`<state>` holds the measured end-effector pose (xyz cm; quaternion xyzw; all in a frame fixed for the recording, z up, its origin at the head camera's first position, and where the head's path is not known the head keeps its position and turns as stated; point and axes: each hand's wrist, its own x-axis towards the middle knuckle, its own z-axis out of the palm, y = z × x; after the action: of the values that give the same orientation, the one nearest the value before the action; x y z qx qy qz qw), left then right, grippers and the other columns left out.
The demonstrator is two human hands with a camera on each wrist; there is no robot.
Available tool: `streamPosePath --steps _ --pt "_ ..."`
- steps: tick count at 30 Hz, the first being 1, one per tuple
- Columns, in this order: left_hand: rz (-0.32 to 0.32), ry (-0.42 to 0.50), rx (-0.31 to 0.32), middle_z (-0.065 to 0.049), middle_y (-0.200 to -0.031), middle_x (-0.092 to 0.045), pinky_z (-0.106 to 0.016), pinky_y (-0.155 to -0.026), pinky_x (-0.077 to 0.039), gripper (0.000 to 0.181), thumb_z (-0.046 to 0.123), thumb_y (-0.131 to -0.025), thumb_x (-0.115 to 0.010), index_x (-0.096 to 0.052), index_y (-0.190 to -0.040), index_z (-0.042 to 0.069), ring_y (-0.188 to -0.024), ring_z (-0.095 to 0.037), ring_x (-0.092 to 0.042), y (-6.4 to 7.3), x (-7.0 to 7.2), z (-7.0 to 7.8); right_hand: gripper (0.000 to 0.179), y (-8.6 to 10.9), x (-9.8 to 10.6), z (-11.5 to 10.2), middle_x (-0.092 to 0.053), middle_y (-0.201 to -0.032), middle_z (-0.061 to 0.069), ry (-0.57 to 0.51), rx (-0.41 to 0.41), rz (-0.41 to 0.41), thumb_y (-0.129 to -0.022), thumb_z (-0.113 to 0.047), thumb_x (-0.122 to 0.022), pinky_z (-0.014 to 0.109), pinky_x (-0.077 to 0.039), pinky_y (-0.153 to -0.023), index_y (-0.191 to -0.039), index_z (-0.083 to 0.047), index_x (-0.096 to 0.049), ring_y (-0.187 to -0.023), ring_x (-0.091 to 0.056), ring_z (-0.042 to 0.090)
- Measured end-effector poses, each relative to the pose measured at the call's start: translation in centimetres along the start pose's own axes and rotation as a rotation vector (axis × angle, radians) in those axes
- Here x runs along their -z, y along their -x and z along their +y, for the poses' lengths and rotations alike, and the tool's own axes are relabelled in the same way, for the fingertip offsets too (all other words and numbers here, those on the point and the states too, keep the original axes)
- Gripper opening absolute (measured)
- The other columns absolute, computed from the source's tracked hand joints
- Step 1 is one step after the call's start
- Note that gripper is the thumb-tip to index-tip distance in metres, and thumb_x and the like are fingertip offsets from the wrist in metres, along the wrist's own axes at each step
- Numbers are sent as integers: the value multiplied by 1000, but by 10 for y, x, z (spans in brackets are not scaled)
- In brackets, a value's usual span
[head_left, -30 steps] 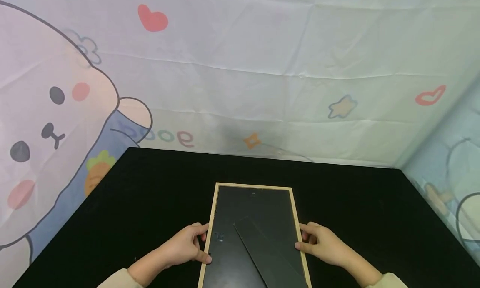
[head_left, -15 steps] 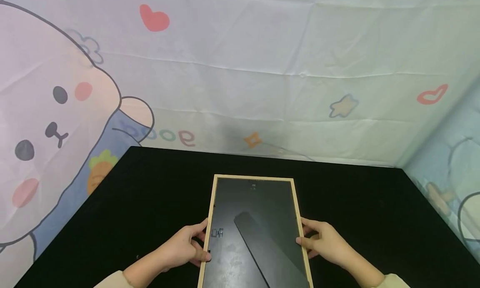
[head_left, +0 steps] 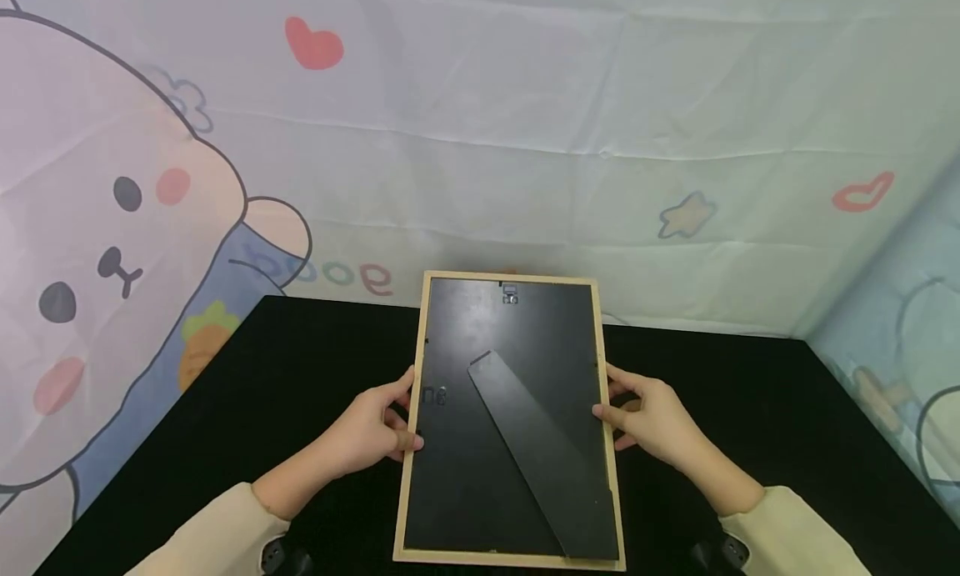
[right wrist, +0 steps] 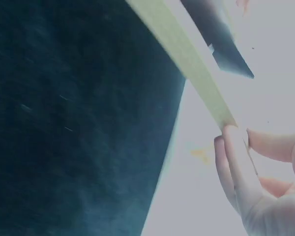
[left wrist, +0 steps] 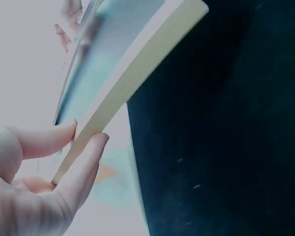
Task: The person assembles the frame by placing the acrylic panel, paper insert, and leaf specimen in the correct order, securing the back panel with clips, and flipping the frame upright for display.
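Held between both hands, a picture frame with a pale wooden border has its black back turned toward me. It is tilted up in the head view; whether its lower edge touches the table I cannot tell. A slanted black easel leg lies against the back. Metal hangers show at the top and left side. My left hand pinches the left border, thumb on the back face and fingers behind. Likewise, my right hand grips the right border. The wrist views show the wooden side edges between thumb and fingers.
A black table spreads around and beneath the frame. Behind it hangs a pale curtain printed with a cartoon animal, hearts and stars. Another printed sheet closes off the right side.
Both hands have raised the picture frame and tipped it more upright. Its top edge now overlaps the curtain, and its lower border has come into the head view.
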<state>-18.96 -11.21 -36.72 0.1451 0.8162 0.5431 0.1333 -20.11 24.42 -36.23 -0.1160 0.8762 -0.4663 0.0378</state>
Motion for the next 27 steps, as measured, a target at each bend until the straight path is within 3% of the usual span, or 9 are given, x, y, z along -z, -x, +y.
streamPosePath --steps 10,15,27 --pt "185 -215 -87 -20 -114 -52 -32 -64 -57 92 -11 -79 -70 -17 -153 2 -79 -21 -66 -32 10 16 66 -31 11 -20 -54 -115 25 86 46 150 -90 -4 -66 30 -57 -57 -148 -3 -34 -79 -70 28" --pt "259 -282 -165 -20 -116 -53 -33 -69 -57 90 -10 -80 -70 -17 -152 1 -86 -25 -66 -42 11 12 66 -44 9 -23 -54 -118 26 64 42 227 -90 -4 -66 33 -57 -59 -147 -1 -34 -81 -69 29" --pt "415 -383 -319 -17 -126 -52 -33 -69 -56 86 -10 -81 -70 -21 -152 2 -85 -23 -63 -65 10 0 62 -74 1 -9 -56 -124 23 28 94 377 -91 -2 -64 38 -58 -66 -147 -6 -37 -93 -67 37"
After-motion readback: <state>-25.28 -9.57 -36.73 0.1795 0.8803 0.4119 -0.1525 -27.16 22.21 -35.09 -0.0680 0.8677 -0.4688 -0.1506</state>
